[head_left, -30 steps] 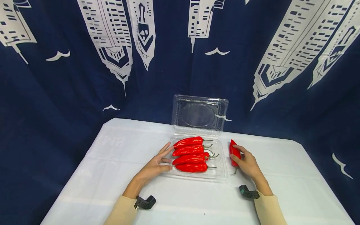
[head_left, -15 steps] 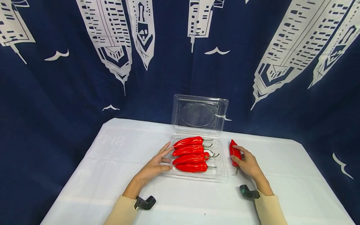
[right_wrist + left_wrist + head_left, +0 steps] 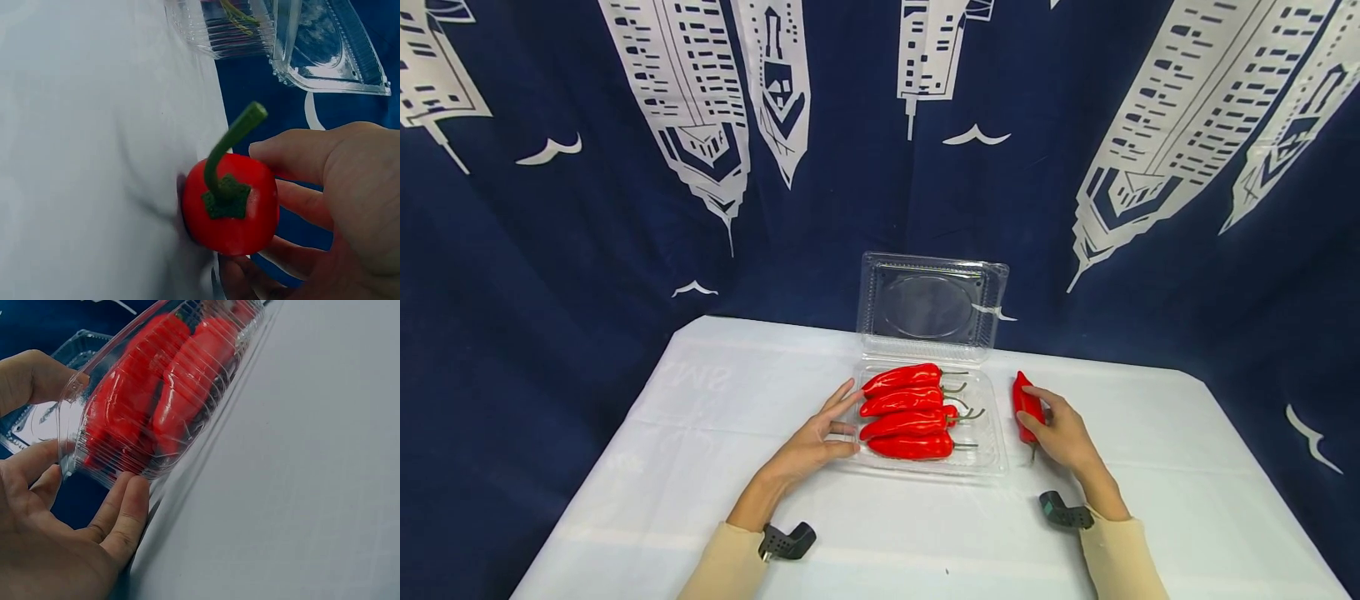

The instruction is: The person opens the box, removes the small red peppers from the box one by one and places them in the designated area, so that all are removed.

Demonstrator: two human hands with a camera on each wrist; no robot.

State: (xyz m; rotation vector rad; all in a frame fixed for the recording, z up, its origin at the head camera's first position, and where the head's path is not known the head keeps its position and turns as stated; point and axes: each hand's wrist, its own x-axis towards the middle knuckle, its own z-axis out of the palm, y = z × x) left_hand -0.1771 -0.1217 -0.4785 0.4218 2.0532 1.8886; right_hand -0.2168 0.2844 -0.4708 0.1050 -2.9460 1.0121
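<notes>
My right hand (image 3: 1063,429) holds a red pepper (image 3: 1027,406) at the right of the container, thumb on one side and fingers on the other. In the right wrist view this pepper (image 3: 228,206) shows its stem end, close beside the white cloth. A clear plastic clamshell container (image 3: 992,467) stands with its lid (image 3: 928,304) raised at the back. Several red peppers (image 3: 910,446) lie in it side by side, stems to the right. My left hand (image 3: 811,442), fingers spread, touches the container's left side; in the left wrist view fingertips (image 3: 134,490) rest against its ribbed wall.
The container and hands are on a table (image 3: 880,533) covered in white cloth. Behind its far edge hangs a dark blue curtain (image 3: 850,217) with white building and bird prints. A black wrist camera (image 3: 790,542) sits on the left wrist, another wrist camera (image 3: 1063,510) on the right.
The pepper in my right hand has turned slightly, its stem end shifting a little to the right. My left hand and the container stay put.
</notes>
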